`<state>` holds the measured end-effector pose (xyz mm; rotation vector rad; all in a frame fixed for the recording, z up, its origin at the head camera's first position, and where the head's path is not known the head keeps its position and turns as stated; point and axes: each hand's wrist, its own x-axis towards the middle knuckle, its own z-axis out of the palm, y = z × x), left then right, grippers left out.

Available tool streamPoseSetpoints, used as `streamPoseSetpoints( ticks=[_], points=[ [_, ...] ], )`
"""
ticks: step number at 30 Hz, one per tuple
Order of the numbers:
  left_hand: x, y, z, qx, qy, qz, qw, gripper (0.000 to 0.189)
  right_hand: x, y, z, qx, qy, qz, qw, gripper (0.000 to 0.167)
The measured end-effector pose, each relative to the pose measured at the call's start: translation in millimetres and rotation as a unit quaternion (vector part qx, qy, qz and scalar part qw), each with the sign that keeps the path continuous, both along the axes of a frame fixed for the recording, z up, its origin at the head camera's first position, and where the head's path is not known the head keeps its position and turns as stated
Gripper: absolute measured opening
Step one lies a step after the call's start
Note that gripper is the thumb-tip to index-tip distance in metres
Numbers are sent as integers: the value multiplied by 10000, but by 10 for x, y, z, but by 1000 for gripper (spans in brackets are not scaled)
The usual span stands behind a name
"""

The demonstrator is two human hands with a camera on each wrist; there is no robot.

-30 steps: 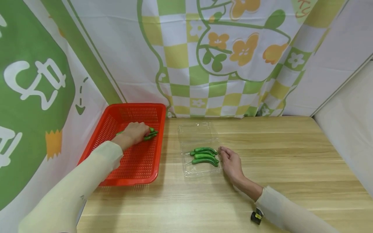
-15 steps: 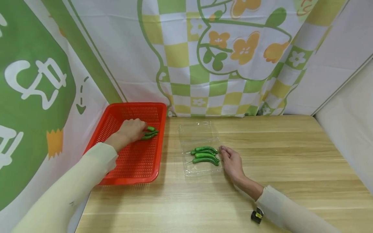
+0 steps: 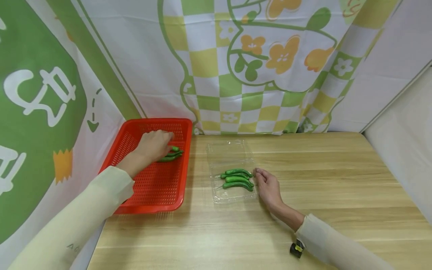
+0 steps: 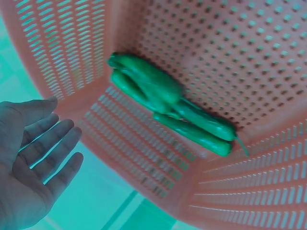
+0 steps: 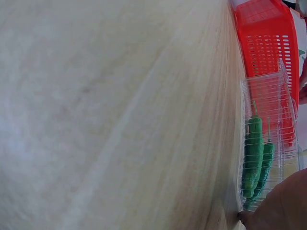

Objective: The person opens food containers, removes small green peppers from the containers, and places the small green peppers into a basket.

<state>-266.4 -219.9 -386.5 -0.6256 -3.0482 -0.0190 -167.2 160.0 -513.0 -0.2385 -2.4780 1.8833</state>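
Note:
My left hand (image 3: 152, 145) is over the far part of the red plastic basket (image 3: 160, 187), fingers spread and holding nothing. In the left wrist view, several green chili peppers (image 4: 148, 81) lie together in the basket, apart from the left hand's fingers (image 4: 50, 136). The hand partly covers them in the head view. My right hand (image 3: 270, 191) pinches the right edge of an open clear plastic clamshell box (image 3: 229, 152). Several curved green peppers (image 3: 237, 180) lie side by side in its near half. The right wrist view shows the right hand (image 5: 280, 203) at the box's end.
The wooden table (image 3: 324, 180) extends to the right of the box. A small black object with a yellow mark (image 3: 296, 249) is by the right sleeve. A printed curtain (image 3: 236, 75) hangs along the back, and a green and white cloth (image 3: 40, 112) covers the left side.
My left hand has moved slightly away from the viewer, and its fingers have lifted off the peppers, uncovering more of them. The right hand and the box have stayed in place.

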Motion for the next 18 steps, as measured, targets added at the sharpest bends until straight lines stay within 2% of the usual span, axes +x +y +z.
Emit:
streamPoseSetpoints(
  ticks=[6,12,18],
  points=[
    [42,124,126,226,102,-41,9997,23,-1,-10,-14,71,26,-48,10000,35],
    [111,320,248,258,163,-89,9995,25,-5,-13,-27,118,33,-70,9999,35],
    [170,570,312,292,401,-417,9979,14,-7,-18,-16,162,73,-49,9998,35]
  ],
)
